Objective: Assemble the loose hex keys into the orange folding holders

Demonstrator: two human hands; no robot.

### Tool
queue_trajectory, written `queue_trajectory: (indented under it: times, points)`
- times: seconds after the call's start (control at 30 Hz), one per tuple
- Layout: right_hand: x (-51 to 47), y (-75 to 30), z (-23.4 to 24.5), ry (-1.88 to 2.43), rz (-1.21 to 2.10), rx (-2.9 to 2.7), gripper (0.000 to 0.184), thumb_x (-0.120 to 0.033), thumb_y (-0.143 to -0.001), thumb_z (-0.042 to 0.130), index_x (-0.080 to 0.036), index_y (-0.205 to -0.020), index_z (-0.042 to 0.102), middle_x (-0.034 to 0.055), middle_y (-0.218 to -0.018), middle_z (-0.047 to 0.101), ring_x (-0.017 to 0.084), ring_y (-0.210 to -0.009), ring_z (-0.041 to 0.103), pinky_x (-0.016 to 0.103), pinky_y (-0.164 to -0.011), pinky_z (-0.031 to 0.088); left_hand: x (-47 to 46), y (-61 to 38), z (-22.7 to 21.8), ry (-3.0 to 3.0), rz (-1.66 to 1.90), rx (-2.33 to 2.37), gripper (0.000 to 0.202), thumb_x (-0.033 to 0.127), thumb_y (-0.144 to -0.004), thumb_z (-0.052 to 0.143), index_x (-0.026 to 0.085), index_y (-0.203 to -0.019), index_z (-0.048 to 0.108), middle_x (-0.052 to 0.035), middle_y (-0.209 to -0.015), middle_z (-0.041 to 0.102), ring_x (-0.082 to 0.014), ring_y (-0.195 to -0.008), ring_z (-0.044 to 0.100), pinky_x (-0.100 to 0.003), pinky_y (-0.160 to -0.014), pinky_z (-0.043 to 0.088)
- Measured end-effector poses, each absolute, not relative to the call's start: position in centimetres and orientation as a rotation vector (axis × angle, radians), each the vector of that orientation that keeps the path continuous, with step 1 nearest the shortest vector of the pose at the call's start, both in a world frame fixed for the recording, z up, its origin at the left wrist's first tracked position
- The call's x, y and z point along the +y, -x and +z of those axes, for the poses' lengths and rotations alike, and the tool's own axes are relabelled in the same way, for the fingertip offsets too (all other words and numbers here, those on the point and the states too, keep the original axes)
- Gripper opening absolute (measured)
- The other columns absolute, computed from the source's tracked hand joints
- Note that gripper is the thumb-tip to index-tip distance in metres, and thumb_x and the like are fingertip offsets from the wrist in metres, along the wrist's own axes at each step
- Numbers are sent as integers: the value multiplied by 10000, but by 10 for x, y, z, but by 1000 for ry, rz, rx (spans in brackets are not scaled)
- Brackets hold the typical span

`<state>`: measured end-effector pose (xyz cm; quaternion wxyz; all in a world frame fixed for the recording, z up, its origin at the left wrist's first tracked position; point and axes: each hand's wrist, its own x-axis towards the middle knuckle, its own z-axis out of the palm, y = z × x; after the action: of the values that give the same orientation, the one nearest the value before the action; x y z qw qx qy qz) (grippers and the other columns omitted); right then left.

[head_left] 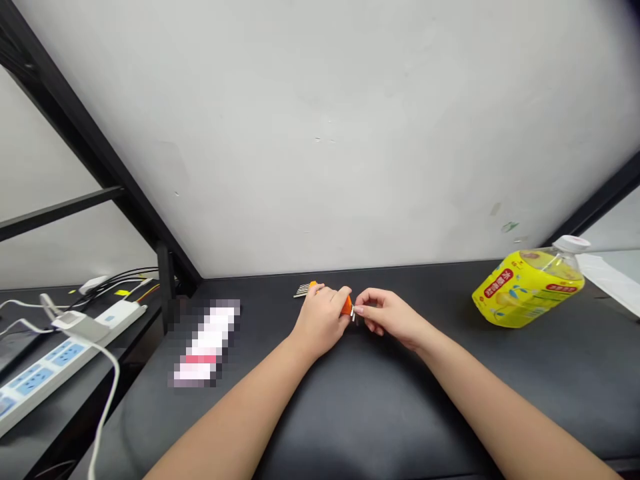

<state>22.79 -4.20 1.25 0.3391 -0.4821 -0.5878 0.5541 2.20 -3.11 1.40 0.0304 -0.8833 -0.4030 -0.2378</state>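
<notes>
Both your hands grip the orange comb (347, 306) by the bench's (350, 400) back edge: left hand (320, 319) wraps it, right hand (389, 317) pinches its end. Seems light, stiff; avoid the tines (302, 290).

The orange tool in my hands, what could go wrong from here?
The right hand only pinches the small metal end of the orange tool, so it might slip. Its metal tines poke out bare beyond the left hand and could scratch. The yellow bottle lies on its side and may roll if bumped.
</notes>
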Motion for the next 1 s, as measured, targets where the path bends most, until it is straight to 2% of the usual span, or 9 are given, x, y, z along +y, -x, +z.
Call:
queue_trajectory:
  times: [0.1, 0.17, 0.23, 0.4, 0.7, 0.83, 1.0]
  points:
    - [-38, -241, 15, 1433, 953, -1866, 87, -276, -881, 624, -201, -854, 660, 13, -812, 626, 143, -706, 566, 283, -672, 447, -28, -19, 14, 2700, -722, -1263, 380, 113, -871, 571, 212, -1237, 536, -23, -940, 699, -212, -915, 631, -437, -1037, 422]
    - [-35, -250, 14, 1509, 669, -2064, 115, -173, -862, 588, -202, -809, 686, 27, -887, 626, 152, -779, 580, 296, -745, 448, -26, -17, 13, 2694, -717, -1284, 378, 114, -874, 569, 213, -1236, 534, -26, -947, 703, -215, -906, 629, -428, -995, 439]
    - [-33, -255, 12, 1559, 554, -2179, 166, -135, -861, 570, -209, -816, 712, 32, -917, 622, 157, -808, 588, 298, -770, 446, -24, -16, 12, 2697, -710, -1298, 385, 115, -871, 575, 216, -1240, 531, -26, -953, 707, -218, -909, 631, -425, -979, 444]
    - [-33, -251, 9, 1601, 551, -2290, 183, -124, -870, 581, -210, -877, 742, 51, -981, 639, 179, -897, 610, 285, -778, 447, -23, -15, 10, 2710, -706, -1312, 413, 123, -877, 584, 213, -1275, 516, -26, -985, 717, -218, -931, 637, -431, -1009, 436]
    - [-34, -246, 9, 1612, 505, -2303, 211, -96, -864, 543, -203, -910, 719, 46, -965, 631, 164, -852, 600, 270, -747, 425, -22, -15, 11, 2704, -702, -1311, 386, 134, -886, 573, 216, -1261, 528, -31, -964, 716, -221, -916, 642, -430, -993, 441]
    - [-35, -243, 12, 1622, 494, -2339, 205, -80, -861, 522, -191, -818, 688, 45, -933, 631, 158, -841, 586, 260, -724, 404, -22, -15, 11, 2708, -691, -1323, 395, 124, -881, 575, 217, -1262, 526, -30, -965, 714, -225, -926, 642, -428, -984, 439]
    - [-46, -238, 14, 1694, 477, -2399, 103, -84, -749, 593, -180, -719, 609, 29, -864, 629, 130, -693, 524, 257, -598, 329, -22, -15, 11, 2708, -686, -1326, 388, 127, -888, 574, 220, -1261, 523, -26, -968, 710, -223, -930, 642, -427, -991, 432]
